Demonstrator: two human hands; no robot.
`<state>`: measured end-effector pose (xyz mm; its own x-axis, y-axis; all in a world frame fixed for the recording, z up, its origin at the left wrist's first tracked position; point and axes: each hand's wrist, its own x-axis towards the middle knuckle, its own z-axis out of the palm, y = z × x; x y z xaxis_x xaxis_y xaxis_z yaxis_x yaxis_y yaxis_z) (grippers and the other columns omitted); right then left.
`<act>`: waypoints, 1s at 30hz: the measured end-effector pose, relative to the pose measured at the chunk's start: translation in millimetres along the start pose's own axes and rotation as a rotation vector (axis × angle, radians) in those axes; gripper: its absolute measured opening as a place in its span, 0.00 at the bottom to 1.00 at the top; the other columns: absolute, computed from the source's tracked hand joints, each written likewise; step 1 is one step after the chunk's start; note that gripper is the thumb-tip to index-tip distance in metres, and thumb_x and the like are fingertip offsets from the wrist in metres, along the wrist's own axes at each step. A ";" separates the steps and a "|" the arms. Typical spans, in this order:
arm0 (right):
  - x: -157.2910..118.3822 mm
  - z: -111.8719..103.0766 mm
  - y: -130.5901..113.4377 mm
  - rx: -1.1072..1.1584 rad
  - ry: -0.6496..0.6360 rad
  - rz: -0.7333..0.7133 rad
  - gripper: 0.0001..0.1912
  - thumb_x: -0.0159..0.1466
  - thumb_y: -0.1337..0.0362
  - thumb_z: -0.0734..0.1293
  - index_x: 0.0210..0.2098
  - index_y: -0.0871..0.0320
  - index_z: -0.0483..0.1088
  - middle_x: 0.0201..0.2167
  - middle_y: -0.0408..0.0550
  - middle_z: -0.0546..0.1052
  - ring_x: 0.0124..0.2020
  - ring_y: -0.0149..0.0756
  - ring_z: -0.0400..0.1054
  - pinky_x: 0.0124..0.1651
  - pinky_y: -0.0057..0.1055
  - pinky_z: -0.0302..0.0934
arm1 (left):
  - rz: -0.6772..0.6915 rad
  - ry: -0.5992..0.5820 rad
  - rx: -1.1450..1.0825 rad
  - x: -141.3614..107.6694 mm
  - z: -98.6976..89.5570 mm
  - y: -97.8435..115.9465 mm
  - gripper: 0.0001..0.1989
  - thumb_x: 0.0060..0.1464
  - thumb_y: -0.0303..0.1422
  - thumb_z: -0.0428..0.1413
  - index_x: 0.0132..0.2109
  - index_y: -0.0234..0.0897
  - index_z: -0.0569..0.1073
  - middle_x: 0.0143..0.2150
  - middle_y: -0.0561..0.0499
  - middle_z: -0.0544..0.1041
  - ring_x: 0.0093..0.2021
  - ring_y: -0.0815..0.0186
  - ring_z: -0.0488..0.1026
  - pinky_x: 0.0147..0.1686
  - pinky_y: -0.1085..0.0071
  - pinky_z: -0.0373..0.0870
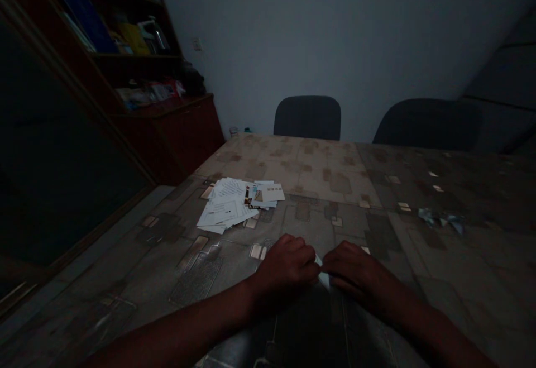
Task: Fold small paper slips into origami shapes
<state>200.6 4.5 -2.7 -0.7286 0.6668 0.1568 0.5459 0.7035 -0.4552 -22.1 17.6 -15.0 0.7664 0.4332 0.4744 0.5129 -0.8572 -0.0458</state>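
Close together over the near part of the table, my left hand [288,264] and my right hand [355,270] both have their fingers curled in. Between them shows a small pale piece of paper [324,277], pinched from both sides. Most of it is hidden by my fingers, so its full shape cannot be made out. Farther off, to the left of my hands, lies a loose pile of white printed papers and cards [226,206], some bearing small pictures.
The table [305,158] wears a patterned cover. Crumpled scraps [441,220] lie on its right side. Two dark chairs [307,116] stand at the far edge by the wall. A reddish cabinet [180,139] with filled shelves is at the left. The room is dim.
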 end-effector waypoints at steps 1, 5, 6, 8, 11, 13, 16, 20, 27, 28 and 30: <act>0.6 0.0 -0.4 0.004 0.007 -0.005 0.12 0.71 0.59 0.59 0.43 0.57 0.72 0.37 0.50 0.76 0.39 0.40 0.67 0.44 0.37 0.60 | 0.001 0.015 0.000 -0.7 1.2 0.3 0.09 0.61 0.30 0.56 0.31 0.37 0.69 0.29 0.53 0.70 0.32 0.65 0.62 0.31 0.65 0.51; 1.7 0.3 -1.4 0.008 0.037 -0.012 0.15 0.71 0.58 0.58 0.41 0.58 0.72 0.36 0.50 0.76 0.38 0.41 0.67 0.43 0.37 0.60 | 0.015 0.011 -0.005 -2.4 6.1 2.2 0.09 0.61 0.27 0.55 0.31 0.37 0.68 0.29 0.52 0.69 0.32 0.65 0.62 0.31 0.65 0.52; 1.5 0.3 -1.2 0.010 0.040 -0.006 0.15 0.71 0.58 0.58 0.41 0.58 0.72 0.36 0.50 0.77 0.38 0.41 0.67 0.43 0.37 0.60 | 0.009 -0.003 -0.005 -2.7 6.7 2.9 0.09 0.60 0.27 0.55 0.31 0.36 0.68 0.29 0.52 0.69 0.32 0.64 0.62 0.32 0.65 0.52; 0.6 0.5 -0.1 0.022 0.040 0.001 0.13 0.71 0.58 0.58 0.41 0.57 0.72 0.36 0.50 0.77 0.39 0.41 0.67 0.43 0.37 0.60 | -0.025 -0.026 -0.016 -3.2 6.5 4.4 0.08 0.59 0.27 0.56 0.31 0.36 0.68 0.30 0.52 0.69 0.33 0.64 0.63 0.31 0.65 0.52; -0.8 1.8 2.9 0.044 0.044 -0.021 0.12 0.71 0.58 0.59 0.42 0.57 0.72 0.37 0.49 0.76 0.40 0.40 0.67 0.44 0.37 0.60 | -0.112 -0.059 -0.084 -3.0 3.9 6.7 0.06 0.57 0.29 0.57 0.31 0.36 0.69 0.32 0.51 0.70 0.34 0.63 0.63 0.32 0.65 0.53; -0.9 3.7 4.3 0.055 0.054 -0.025 0.12 0.71 0.58 0.60 0.41 0.57 0.72 0.37 0.49 0.76 0.40 0.40 0.67 0.45 0.37 0.60 | -0.181 -0.081 -0.164 -2.4 2.1 7.9 0.05 0.56 0.28 0.57 0.32 0.36 0.70 0.32 0.51 0.71 0.34 0.64 0.64 0.33 0.66 0.54; 0.9 7.0 3.7 0.063 0.083 0.038 0.10 0.70 0.59 0.61 0.38 0.57 0.71 0.36 0.49 0.75 0.40 0.39 0.67 0.43 0.37 0.60 | -0.293 -0.099 -0.300 -1.8 1.0 9.1 0.03 0.55 0.26 0.56 0.33 0.36 0.71 0.33 0.51 0.71 0.35 0.64 0.65 0.35 0.67 0.56; 5.7 9.3 -1.4 0.052 0.110 0.124 0.08 0.69 0.63 0.63 0.34 0.57 0.70 0.33 0.47 0.73 0.37 0.39 0.66 0.42 0.37 0.59 | -0.369 -0.100 -0.385 -2.3 0.9 10.1 0.02 0.54 0.25 0.56 0.35 0.36 0.71 0.34 0.51 0.72 0.37 0.63 0.66 0.36 0.67 0.57; 11.4 11.5 -6.9 -0.002 0.128 0.253 0.07 0.66 0.66 0.64 0.31 0.56 0.68 0.32 0.46 0.72 0.37 0.40 0.64 0.40 0.37 0.56 | -0.490 -0.117 -0.382 0.5 -0.7 12.8 0.02 0.53 0.26 0.58 0.33 0.36 0.72 0.34 0.52 0.72 0.38 0.63 0.67 0.38 0.66 0.57; 11.9 12.4 -7.3 -0.012 0.133 0.269 0.06 0.66 0.66 0.64 0.31 0.56 0.68 0.32 0.46 0.71 0.37 0.40 0.64 0.40 0.37 0.55 | -0.496 -0.119 -0.380 1.0 -1.5 12.3 0.02 0.53 0.26 0.58 0.33 0.36 0.72 0.34 0.52 0.73 0.38 0.63 0.67 0.38 0.66 0.57; 13.2 14.0 -8.2 -0.035 0.145 0.298 0.06 0.64 0.67 0.65 0.30 0.57 0.67 0.32 0.46 0.71 0.37 0.40 0.64 0.40 0.37 0.54 | -0.493 -0.128 -0.384 0.6 -3.7 10.0 0.02 0.53 0.27 0.58 0.34 0.37 0.72 0.34 0.52 0.73 0.38 0.63 0.68 0.38 0.66 0.58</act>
<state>180.7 4.1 -9.2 -0.4698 0.8708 0.1452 0.7418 0.4785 -0.4699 -18.0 8.3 -11.9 0.5277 0.8120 0.2493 0.6602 -0.5767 0.4812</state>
